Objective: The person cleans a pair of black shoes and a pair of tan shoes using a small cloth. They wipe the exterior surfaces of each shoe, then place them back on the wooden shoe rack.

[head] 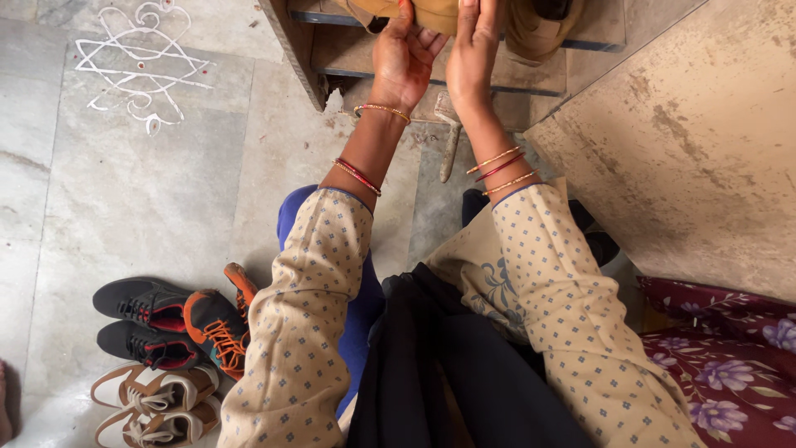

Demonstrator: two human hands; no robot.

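Note:
Both my hands reach up to a wooden shelf rack (300, 58) at the top of the head view. My left hand (404, 58) and my right hand (473, 51) together grip a tan brown shoe-like item (427, 12) on the upper shelf, mostly cut off by the frame's top edge. My left fingers curl over its near side; my right palm presses flat against its right side. Bangles ring both wrists, and patterned beige sleeves cover my forearms.
Several shoes lie on the stone floor at lower left: a black pair (145, 319), an orange-laced pair (220, 319), a tan and white pair (153, 402). A white chalk drawing (141, 58) marks the floor. A concrete wall (688, 149) rises right; floral maroon fabric (721, 348) lies below it.

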